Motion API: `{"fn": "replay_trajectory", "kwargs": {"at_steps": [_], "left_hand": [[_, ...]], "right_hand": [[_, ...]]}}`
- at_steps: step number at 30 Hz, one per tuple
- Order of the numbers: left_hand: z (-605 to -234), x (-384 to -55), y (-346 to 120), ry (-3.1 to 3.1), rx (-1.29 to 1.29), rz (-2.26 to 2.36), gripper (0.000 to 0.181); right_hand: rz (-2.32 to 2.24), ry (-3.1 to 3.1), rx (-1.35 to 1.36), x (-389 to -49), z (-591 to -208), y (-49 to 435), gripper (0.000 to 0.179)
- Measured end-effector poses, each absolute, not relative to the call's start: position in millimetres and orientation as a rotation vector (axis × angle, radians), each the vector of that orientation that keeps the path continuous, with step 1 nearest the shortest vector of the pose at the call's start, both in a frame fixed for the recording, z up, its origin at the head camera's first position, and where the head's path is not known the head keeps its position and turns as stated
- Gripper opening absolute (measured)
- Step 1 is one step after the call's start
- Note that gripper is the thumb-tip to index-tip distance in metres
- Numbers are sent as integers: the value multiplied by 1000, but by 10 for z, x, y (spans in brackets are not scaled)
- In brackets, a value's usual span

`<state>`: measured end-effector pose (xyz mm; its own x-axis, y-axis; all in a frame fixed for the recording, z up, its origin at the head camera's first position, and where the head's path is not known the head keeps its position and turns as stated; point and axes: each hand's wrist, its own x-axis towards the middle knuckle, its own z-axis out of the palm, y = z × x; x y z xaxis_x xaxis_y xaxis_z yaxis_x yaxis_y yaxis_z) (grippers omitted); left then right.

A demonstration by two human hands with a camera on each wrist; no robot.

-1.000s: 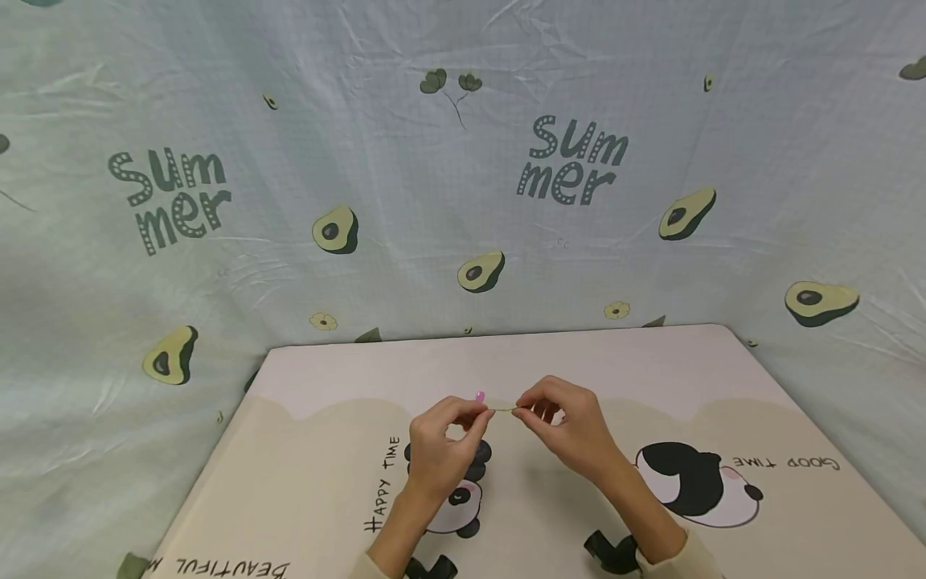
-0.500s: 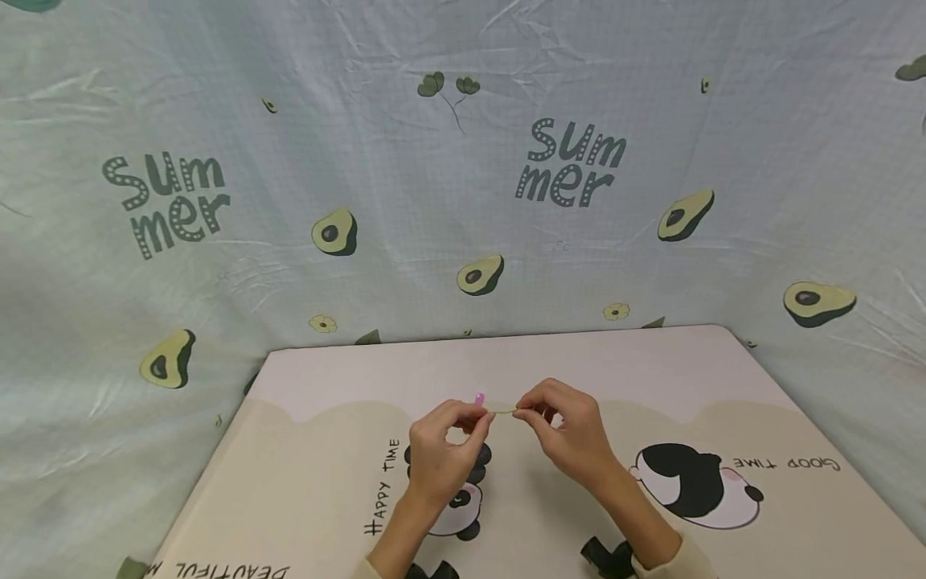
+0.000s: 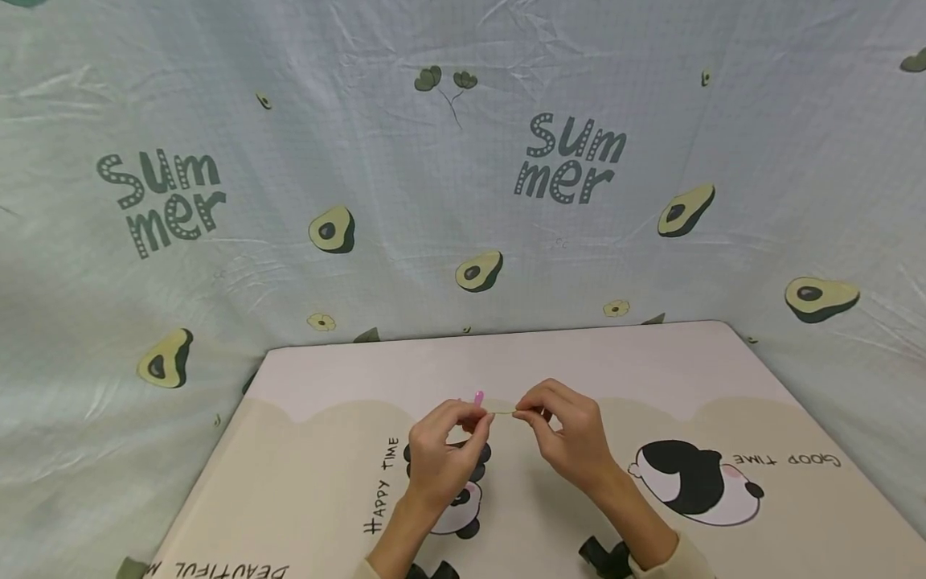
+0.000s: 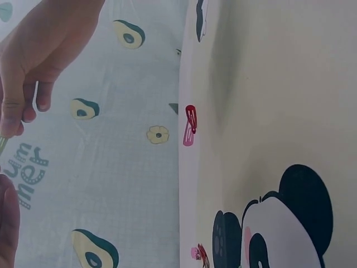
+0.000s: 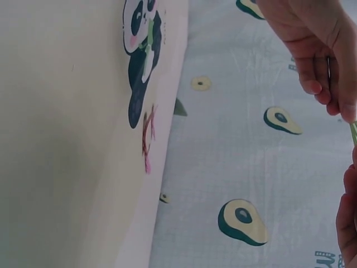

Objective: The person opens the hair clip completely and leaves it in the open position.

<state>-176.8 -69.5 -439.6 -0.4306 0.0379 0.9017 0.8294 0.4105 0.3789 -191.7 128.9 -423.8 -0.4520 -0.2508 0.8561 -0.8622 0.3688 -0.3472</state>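
Note:
Both of my hands hold a thin yellow-green hair clip (image 3: 503, 413) between them, above the far part of the table. The thumb and fingertips of my left hand (image 3: 440, 462) pinch its left end. My right hand (image 3: 575, 434) pinches its right end. Seen edge-on in the head view, the clip is a narrow line. Slim strips of the same clip (image 5: 353, 133) show at the border of the right wrist view, and the fingers hide its ends. In the left wrist view, a red hair clip (image 4: 191, 116) overlaps a pink hair clip (image 4: 188, 136) on the table.
Another pink piece (image 4: 196, 253) and a red one (image 4: 204, 256) lie farther left on the table. The beige tabletop (image 3: 289, 482) bears printed pandas and lettering. A hanging cloth (image 3: 405, 161) with avocado prints rises behind its far edge.

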Motion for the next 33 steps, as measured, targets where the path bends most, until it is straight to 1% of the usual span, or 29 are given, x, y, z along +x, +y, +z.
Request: {"fn": "replay_trajectory", "kwargs": {"at_steps": [3, 6, 8, 13, 15, 17, 21, 25, 30, 33], "left_hand": [[-4386, -1774, -697, -1767, -771, -1101, 19], [-4374, -1775, -698, -1757, -788, -1087, 21], [-4366, -1778, -699, -1755, -798, -1081, 22], [-4355, -1787, -700, -1749, -818, -1078, 22], [-4353, -1786, -699, -1746, -821, -1079, 23], [-4357, -1783, -700, -1749, -819, -1081, 23], [-4370, -1780, -703, -1750, -818, -1084, 20], [-4385, -1789, -703, -1736, -833, -1087, 12], [-4398, -1796, -700, -1735, -841, -1095, 14], [-4401, -1796, -697, -1737, -838, -1101, 10]], "right_hand": [[1071, -1886, 975, -1920, -4243, 1286, 11], [1058, -1858, 990, -1923, -4248, 1281, 20], [1049, -1849, 992, -1927, -4248, 1281, 12], [1045, -1841, 1004, -1940, -4231, 1282, 15], [1041, -1833, 1012, -1943, -4230, 1278, 31], [1041, -1829, 1015, -1943, -4238, 1272, 33], [1055, -1830, 1018, -1939, -4258, 1262, 33], [1061, -1823, 1017, -1938, -4268, 1255, 33], [1059, -1826, 1013, -1935, -4265, 1252, 34], [1057, -1833, 1015, -1938, -4261, 1256, 34]]}}
